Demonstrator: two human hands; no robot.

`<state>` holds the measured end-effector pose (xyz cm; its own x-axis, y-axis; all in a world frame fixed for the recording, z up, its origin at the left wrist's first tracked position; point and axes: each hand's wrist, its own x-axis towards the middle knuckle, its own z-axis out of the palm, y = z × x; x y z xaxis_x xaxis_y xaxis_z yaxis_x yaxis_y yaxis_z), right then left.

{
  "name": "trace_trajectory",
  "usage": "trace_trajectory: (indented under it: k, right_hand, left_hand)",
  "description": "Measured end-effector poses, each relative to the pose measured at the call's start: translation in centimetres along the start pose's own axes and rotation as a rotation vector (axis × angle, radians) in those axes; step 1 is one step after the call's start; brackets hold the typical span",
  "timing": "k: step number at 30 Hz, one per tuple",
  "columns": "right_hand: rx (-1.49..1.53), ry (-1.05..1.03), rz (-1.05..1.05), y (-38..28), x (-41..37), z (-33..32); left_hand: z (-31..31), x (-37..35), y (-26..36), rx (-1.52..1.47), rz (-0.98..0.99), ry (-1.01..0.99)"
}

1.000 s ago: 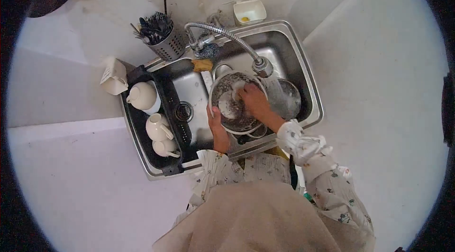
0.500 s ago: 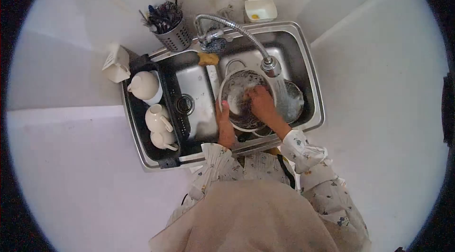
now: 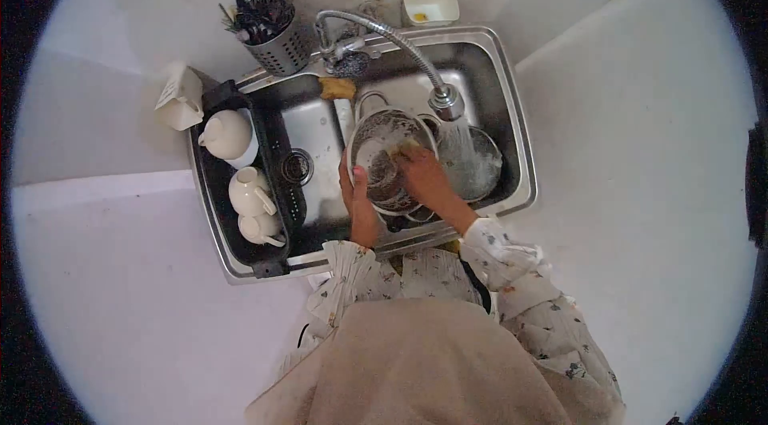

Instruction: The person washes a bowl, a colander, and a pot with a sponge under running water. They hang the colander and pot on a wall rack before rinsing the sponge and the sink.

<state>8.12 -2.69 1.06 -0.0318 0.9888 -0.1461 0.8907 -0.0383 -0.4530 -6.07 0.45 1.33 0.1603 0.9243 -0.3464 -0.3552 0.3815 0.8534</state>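
Observation:
A pot (image 3: pixel 374 137) with a pale rim and soap suds inside tilts over the right basin of the sink. My left hand (image 3: pixel 360 205) grips its near-left side, with the thumb over the rim and the other fingers mostly hidden behind the wall. Inside the pot, my right hand (image 3: pixel 426 179) is closed on a small yellowish sponge (image 3: pixel 410 143) and presses it against the inner surface; the sponge is mostly covered by the fingers. Right of the pot, water runs from the faucet head (image 3: pixel 446 102) into a round metal vessel (image 3: pixel 480 169) in the basin.
Along the left side, a black rack (image 3: pixel 276 177) holds a cream teapot (image 3: pixel 226 135) and cream cups (image 3: pixel 252 191). Behind the sink (image 3: pixel 522 137) stand a utensil holder (image 3: pixel 282 55) and a white dish (image 3: pixel 432 5). A yellow cloth or sponge (image 3: pixel 337 88) lies on the divider.
The whole view has shifted slightly, so everything appears farther left and higher. My right hand has moved a little within the pot, and the yellowish sponge now shows at its fingertips.

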Motion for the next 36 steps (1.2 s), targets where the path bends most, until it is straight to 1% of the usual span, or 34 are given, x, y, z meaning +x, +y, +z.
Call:
trace_trajectory:
  k: [1, 2, 4, 5, 6, 7, 8, 10, 11, 12, 14, 15, 16, 17, 18, 19, 20, 21, 22, 23, 24, 26, 27, 29, 30, 31, 32, 33, 34, 35, 36]
  right_hand:
    - [0.037, 0.310, -0.040, -0.7, 0.6, 0.6]
    - [0.039, 0.315, -0.031, -1.5, 1.0, 1.3]
    - [0.386, 0.347, -0.066, -3.6, 1.3, 1.5]
    - [0.390, 0.354, -0.058, -4.4, 0.8, 1.3]
    - [0.564, 0.188, -0.088, -5.4, 0.1, 0.6]
    - [0.732, 0.022, -0.117, -5.9, -0.4, -0.3]
    - [0.733, 0.030, -0.108, -5.8, -0.8, -1.3]
    - [0.377, -0.274, 0.036, -5.1, -2.1, -2.8]
    - [0.040, -0.201, -0.066, -3.6, -2.2, -1.5]
    - [0.041, -0.199, -0.058, -2.9, -2.1, -0.9]
    - [-0.248, 0.214, -0.067, -1.9, -1.3, 0.1]
    - [-0.187, 0.218, -0.004, -1.7, -0.2, 1.4]
    - [-0.189, 0.221, 0.003, -2.5, 0.2, 1.6]
    - [0.142, 0.301, -0.002, -3.4, 0.4, 1.9]
    - [0.473, 0.378, -0.008, -4.3, 0.4, 1.9]
    - [0.576, 0.294, 0.046, -5.0, 0.2, 1.9]
    - [0.579, 0.295, 0.049, -5.1, -0.3, 1.6]
    - [0.679, 0.084, 0.031, -5.7, -1.1, -0.9]
    - [0.774, -0.128, 0.012, -6.0, -1.8, -2.4]
    - [0.562, -0.084, -0.080, -5.0, -2.2, -0.5]
    - [0.561, -0.083, -0.080, -4.4, -2.6, -0.9]
    - [0.024, -0.122, -0.068, -2.8, -2.6, -1.7]
    - [0.029, -0.120, -0.069, -2.3, -1.9, -1.1]
    - [-0.219, 0.219, -0.027, -1.1, -1.0, 1.0]
    - [-0.218, 0.220, -0.026, -1.7, -0.7, 1.0]
    - [0.019, 0.304, 0.000, -2.6, -0.2, 0.9]
    - [0.259, 0.379, 0.026, -3.6, 0.1, 0.9]
    - [0.418, 0.312, 0.032, -4.0, 0.0, 2.1]
    - [0.421, 0.308, 0.026, -5.0, -0.6, 1.1]
    - [0.581, 0.207, -0.021, -5.8, -1.5, -0.1]
    - [0.738, 0.106, -0.067, -6.1, -2.2, -1.1]
  left_hand:
    - [-0.2, -0.1, -0.1, 0.008, 0.035, -0.011]
    - [-0.4, -0.2, -0.2, 0.017, 0.070, -0.022]
    - [-0.8, -0.2, -0.2, 0.020, 0.054, -0.012]
    - [-1.2, -0.1, -0.2, 0.018, 0.040, 0.007]
    - [-1.8, 0.0, -0.1, 0.017, 0.026, 0.027]
    - [-2.6, 0.1, 0.4, -0.036, -0.095, 0.028]
    - [-2.7, 0.1, 0.3, -0.033, -0.101, 0.018]
    - [-1.2, -0.8, 3.0, -0.102, 0.052, 0.007]
    - [-1.2, -0.9, 3.0, -0.028, 0.091, -0.010]
    - [-1.1, -1.4, 2.9, -0.027, 0.085, -0.016]
    - [-0.5, -2.2, 2.6, -0.021, 0.010, -0.009]
    - [-0.6, -2.2, 2.2, -0.021, 0.007, -0.017]
    - [-0.9, -2.0, 1.4, -0.056, -0.045, -0.021]
    - [-1.2, -1.7, 0.7, -0.088, -0.099, -0.018]
    - [-1.4, -1.3, 0.3, -0.086, -0.103, -0.020]
    - [-1.7, -0.8, -0.1, -0.019, -0.054, -0.072]
    - [-2.2, -0.3, -0.3, 0.049, -0.005, -0.122]
    - [-2.5, -0.1, -0.1, 0.052, -0.007, -0.126]
    - [-2.7, 0.0, 0.4, -0.072, -0.067, -0.089]
    - [-2.7, -0.1, 0.7, -0.196, -0.127, -0.048]
    - [-2.0, -0.6, 1.4, -0.197, -0.128, -0.049]
    - [-0.5, -1.5, 3.1, -0.088, -0.040, -0.029]
    - [-1.7, -0.9, 1.4, -0.062, -0.014, -0.051]
    - [-0.3, -1.7, 1.8, -0.057, -0.022, -0.037]
    - [0.4, -2.1, 1.9, -0.056, -0.029, -0.020]
    - [0.3, -2.1, 1.1, -0.129, -0.041, 0.017]
    - [0.0, -1.9, 0.6, -0.127, -0.037, 0.021]
    - [0.1, -1.7, 0.7, -0.052, -0.025, -0.013]
    - [0.5, -1.7, 1.1, 0.021, -0.013, -0.045]
    - [1.1, -1.8, 1.5, -0.063, -0.023, 0.006]
    - [1.0, -1.7, 2.1, -0.063, -0.018, 0.008]
